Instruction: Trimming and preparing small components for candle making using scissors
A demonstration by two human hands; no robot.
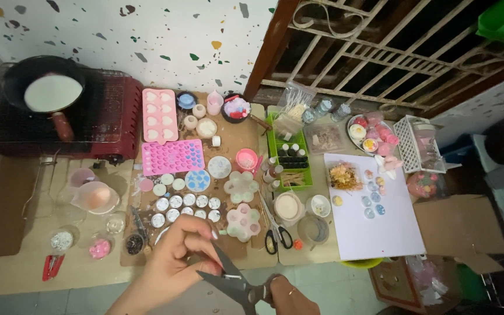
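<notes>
The right hand (pixel 278 291) is gripping black scissors (pixel 234 283) by the handle loops, blades parted. The left hand (pixel 173 262) is pinching a thin, light wick (pixel 227 275), fingers (pixel 205 233) closed on it; the wick looks limp, so it is best held close to the blades.

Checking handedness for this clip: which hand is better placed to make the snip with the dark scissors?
The right hand: it grips the handles of the dark metal scissors, whose blades are open. The left hand pinches a small thin white piece between the blades, so it probably just steadies.

Bare hands (pixel 173 262), rings, pale polished nails
</notes>
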